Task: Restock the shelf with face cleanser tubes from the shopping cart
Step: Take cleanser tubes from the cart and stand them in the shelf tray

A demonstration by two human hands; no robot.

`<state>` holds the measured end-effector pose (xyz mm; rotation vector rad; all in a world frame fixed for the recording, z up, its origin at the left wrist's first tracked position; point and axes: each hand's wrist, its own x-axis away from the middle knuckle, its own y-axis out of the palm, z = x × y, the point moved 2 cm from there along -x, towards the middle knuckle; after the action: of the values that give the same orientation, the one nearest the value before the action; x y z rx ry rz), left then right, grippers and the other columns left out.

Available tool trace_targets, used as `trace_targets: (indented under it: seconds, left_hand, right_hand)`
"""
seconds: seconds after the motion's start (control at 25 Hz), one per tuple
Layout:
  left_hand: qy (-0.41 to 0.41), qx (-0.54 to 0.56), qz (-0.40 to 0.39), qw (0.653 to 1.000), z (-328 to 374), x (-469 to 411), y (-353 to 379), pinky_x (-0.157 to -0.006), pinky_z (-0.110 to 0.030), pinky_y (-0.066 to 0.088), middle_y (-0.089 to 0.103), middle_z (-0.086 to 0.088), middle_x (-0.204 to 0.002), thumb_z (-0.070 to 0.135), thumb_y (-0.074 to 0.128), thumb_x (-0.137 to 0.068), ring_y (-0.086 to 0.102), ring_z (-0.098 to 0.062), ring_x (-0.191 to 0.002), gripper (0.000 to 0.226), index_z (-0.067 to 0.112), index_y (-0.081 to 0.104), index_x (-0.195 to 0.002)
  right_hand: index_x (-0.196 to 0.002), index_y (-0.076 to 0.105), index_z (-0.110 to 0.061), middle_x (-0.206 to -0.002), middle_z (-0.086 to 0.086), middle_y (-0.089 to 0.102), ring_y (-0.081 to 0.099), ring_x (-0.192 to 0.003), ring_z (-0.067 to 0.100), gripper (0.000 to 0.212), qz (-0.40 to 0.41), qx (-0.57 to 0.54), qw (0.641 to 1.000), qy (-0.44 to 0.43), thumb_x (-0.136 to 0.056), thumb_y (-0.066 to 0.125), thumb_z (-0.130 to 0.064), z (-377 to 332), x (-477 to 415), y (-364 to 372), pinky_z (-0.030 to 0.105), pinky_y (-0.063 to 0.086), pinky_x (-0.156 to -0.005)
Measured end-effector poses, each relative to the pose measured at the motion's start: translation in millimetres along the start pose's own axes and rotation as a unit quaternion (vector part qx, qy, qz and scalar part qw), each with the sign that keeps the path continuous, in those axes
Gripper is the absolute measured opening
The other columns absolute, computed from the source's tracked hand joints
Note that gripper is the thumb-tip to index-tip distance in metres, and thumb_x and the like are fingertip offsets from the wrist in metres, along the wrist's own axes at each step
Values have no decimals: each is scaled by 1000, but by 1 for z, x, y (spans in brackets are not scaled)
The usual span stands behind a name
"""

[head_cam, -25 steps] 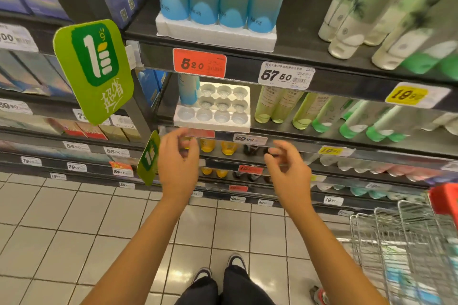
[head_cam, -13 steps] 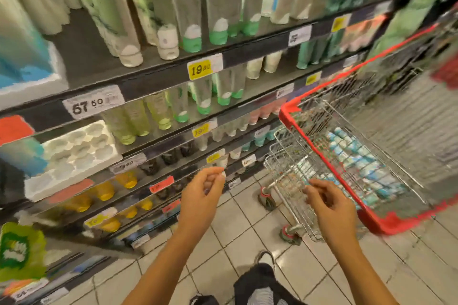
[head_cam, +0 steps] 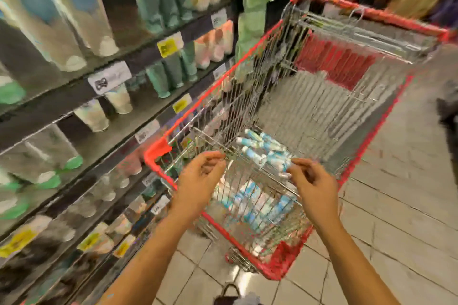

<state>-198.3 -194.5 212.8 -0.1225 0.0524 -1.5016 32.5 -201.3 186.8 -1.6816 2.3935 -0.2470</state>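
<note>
Over the shopping cart [head_cam: 158, 150], the left hand [head_cam: 200, 181] and right hand [head_cam: 314, 193] hover, fingers [head_cam: 301, 164] loosely curled, grasping nothing. Face cleanser tubes [head_cam: 265, 151] lie heaped just beyond the fingertips. The shelf [head_cam: 146, 57] stands left. Many tubes apparently remain to restock.

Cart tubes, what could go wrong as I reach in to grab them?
The tubes lie in a loose heap, so a hasty grab may drop some. The left hand and right hand hover at the wire edge of the cart, where fingers could snag.
</note>
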Motion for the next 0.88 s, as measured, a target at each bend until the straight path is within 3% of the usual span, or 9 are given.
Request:
trace_targets:
  seconds: [0.16, 0.24, 0.32, 0.56, 0.6, 0.68, 0.8, 0.88]
  left_hand:
    - [7, -18, -40, 999, 11, -74, 51, -62, -4, 41, 61, -4, -84, 3, 61, -88, 52, -3, -69, 16, 9, 64, -103]
    - [5, -54, -82, 995, 10, -117, 73, -61, -2, 39, 59, 2, -82, 4, 60, -88, 51, 1, -67, 18, 7, 64, -106]
    - [-19, -99, -156, 983, -1, -162, 94, -60, -9, 42, 59, 1, -83, 7, 59, -89, 52, -7, -70, 20, 8, 62, -109]
    - [-93, -267, -297, 912, -85, -274, 149, -41, -9, 32, 54, 0, -73, 13, 54, -93, 43, -8, -54, 25, 7, 61, -116]
    - [-109, -292, -319, 895, -105, -286, 155, -43, -12, 35, 54, -1, -72, 14, 53, -92, 46, -11, -55, 26, 7, 61, -117]
    - [-137, -343, -377, 849, -154, -305, 165, -63, -22, 45, 62, -10, -87, 20, 53, -91, 58, -25, -74, 31, 9, 61, -119]
    - [-161, -409, -447, 779, -227, -318, 170, -89, -31, 44, 61, -11, -121, 25, 54, -88, 58, -27, -108, 35, 11, 63, -118]
    - [-173, -458, -463, 739, -280, -325, 169, -95, -32, 43, 61, -9, -124, 19, 52, -91, 56, -27, -113, 29, 14, 63, -118]
  right_hand:
    - [-78, 62, -33, -67, -5, 65, 61, -62, 10, 24, 33, 16, 998, 42, -89, 59, -13, 19, -64, -7, 22, 47, -57]
    - [-76, 60, -34, -67, -2, 65, 62, -63, 16, 27, 43, 28, 996, 69, -88, 59, -10, 32, -95, -2, 26, 48, -60]
    - [-76, 60, -31, -69, 4, 65, 62, -64, 20, 26, 36, 47, 994, 91, -86, 60, -6, 43, -125, 8, 31, 49, -63]
    - [-94, 64, -9, -89, 11, 66, 60, -80, 24, 11, -11, 138, 960, 243, -86, 58, -9, 127, -192, 47, 36, 49, -74]
    - [-93, 63, -7, -92, 14, 66, 60, -82, 25, 10, -28, 165, 946, 277, -86, 58, -10, 149, -196, 52, 35, 48, -73]
    - [-94, 64, -4, -97, 18, 67, 62, -89, 27, 12, -79, 223, 909, 343, -85, 57, -8, 195, -199, 58, 30, 43, -70]
    - [-85, 62, -9, -77, 6, 66, 64, -71, 19, 12, -114, 266, 873, 392, -87, 52, -2, 248, -185, 54, 24, 45, -59]
    - [-96, 63, -8, -82, 6, 66, 65, -80, 22, 16, -119, 302, 852, 411, -87, 51, -2, 285, -177, 51, 26, 46, -63]
